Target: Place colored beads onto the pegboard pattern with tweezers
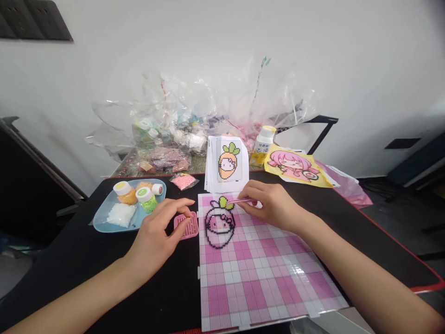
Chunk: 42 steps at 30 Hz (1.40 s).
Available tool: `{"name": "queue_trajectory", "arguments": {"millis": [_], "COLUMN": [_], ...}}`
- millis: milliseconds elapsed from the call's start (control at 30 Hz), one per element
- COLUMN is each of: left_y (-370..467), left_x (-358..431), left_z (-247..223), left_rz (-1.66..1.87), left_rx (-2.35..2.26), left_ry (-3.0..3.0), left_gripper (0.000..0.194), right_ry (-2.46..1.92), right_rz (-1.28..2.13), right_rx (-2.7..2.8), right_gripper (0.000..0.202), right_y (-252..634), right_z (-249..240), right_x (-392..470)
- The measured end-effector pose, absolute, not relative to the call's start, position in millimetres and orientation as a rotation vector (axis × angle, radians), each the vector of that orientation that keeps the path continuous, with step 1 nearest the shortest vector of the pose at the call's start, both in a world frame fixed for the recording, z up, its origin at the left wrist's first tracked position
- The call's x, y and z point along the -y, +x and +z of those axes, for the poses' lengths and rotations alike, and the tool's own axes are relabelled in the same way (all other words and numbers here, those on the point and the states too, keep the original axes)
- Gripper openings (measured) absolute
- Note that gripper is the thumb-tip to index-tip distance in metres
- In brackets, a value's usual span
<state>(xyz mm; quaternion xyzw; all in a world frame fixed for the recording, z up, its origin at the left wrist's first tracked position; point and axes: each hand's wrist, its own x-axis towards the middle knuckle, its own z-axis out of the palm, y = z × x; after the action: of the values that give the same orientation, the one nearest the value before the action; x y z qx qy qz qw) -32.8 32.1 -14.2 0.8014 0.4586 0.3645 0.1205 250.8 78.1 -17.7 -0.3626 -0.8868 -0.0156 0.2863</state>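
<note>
A pink and white checked pegboard (250, 264) lies on the black mat, with a bead figure (220, 226) near its upper left: black outline, green leaves, pink details. My right hand (266, 204) is closed around pink tweezers (239, 201), whose tip is at the green leaves. Left of the board, my left hand (163, 225) is over a small pink slotted tray (190, 229); its thumb and fingertips touch the tray's rim area, the index finger stretched above it, fingers apart. Behind the board stands a paper pattern (228, 162) of a carrot-shaped figure with green leaves.
On the left, a blue plate (104, 226) bears bead jars and a white bag (121, 214). A pink bead bag (184, 181) lies behind the tray. Farther back are plastic bags (167, 157), a yellow-capped bottle (262, 146) and a yellow picture sheet (295, 168).
</note>
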Motion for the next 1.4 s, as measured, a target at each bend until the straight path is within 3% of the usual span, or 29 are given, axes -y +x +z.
{"name": "queue_trajectory", "arguments": {"millis": [1400], "left_y": [-31.4], "left_x": [-33.5], "left_z": [-7.4], "left_rz": [1.026], "left_rx": [-1.394], "left_ry": [2.214], "left_gripper": [0.021], "right_ry": [-0.976], "right_rz": [-0.076], "right_rx": [2.361], "right_gripper": [0.016], "right_y": [247.4], "right_z": [-15.9], "right_x": [-78.0]}}
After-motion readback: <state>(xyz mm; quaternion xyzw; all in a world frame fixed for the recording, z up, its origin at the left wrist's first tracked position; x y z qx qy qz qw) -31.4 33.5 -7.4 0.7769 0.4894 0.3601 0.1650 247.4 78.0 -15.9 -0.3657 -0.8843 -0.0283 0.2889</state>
